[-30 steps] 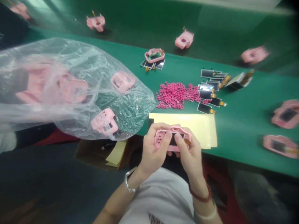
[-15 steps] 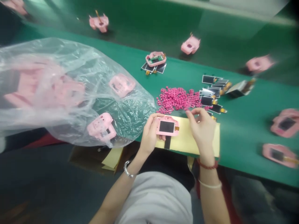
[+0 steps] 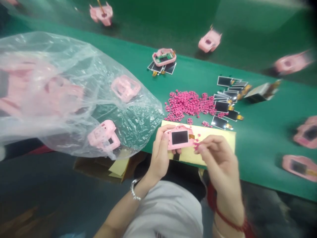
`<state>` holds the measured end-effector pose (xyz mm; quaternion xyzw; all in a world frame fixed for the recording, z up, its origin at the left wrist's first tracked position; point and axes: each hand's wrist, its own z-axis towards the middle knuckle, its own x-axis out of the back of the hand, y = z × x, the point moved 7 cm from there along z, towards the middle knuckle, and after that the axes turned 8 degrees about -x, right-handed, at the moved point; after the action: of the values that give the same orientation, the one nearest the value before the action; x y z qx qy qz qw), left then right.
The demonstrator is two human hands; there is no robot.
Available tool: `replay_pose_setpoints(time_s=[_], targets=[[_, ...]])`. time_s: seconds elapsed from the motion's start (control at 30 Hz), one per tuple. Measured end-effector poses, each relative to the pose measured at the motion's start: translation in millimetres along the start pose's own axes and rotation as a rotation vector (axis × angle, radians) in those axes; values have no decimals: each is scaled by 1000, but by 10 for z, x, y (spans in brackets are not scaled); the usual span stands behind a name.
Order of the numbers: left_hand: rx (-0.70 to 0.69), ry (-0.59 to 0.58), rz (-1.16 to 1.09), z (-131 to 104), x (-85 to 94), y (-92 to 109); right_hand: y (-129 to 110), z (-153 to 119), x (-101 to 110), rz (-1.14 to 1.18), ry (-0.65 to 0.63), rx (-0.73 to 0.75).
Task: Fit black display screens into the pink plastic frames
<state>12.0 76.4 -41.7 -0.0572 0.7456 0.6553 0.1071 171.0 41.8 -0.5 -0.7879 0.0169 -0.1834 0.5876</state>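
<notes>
My left hand [image 3: 160, 153] grips the left end of a pink casing [image 3: 171, 145], which has a dark screen [image 3: 180, 137] in it and an orange flex tab on its right side. Between the thumb and fingers of my right hand [image 3: 219, 158] is a small magenta button piece [image 3: 196, 145], close to the casing's right end. Both hands are over a yellow pad [image 3: 226, 137]. Beyond the pad lies a pile of magenta button pieces [image 3: 185, 104], with a few loose ones at its near edge.
A clear plastic bag [image 3: 138, 122] with pink casings covers the left. Loose screens [image 3: 222, 106] lie right of the pile. A casing with a green board [image 3: 164, 57] rests on screens farther back. More pink casings [image 3: 210, 40] stand along the back and right.
My right hand has come back from the edge of the pile toward the casing, now with a magenta piece in its fingers. My left hand still holds the casing. The view has shifted slightly.
</notes>
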Motion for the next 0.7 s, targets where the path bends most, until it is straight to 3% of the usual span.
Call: replay_pose_setpoints(time_s=[0.13,0.3,0.4,0.57,0.63,0.7], targets=[[-56,-90,1,-119,-144,37,-141,-120,-305,-264,-179,102],[-111,-129,101,-200,-204,36,-195,-115,-329,-691,-33,204],[-110,-72,153,-195,-143,12,-224,-152,-238,-690,65,232],[-131,93,130,-17,108,26,-142,-212,-59,-412,221,311],[-163,154,114,92,229,42,8,-175,-144,-505,153,317],[-147,112,105,194,265,8,162,-140,-293,-692,66,345]])
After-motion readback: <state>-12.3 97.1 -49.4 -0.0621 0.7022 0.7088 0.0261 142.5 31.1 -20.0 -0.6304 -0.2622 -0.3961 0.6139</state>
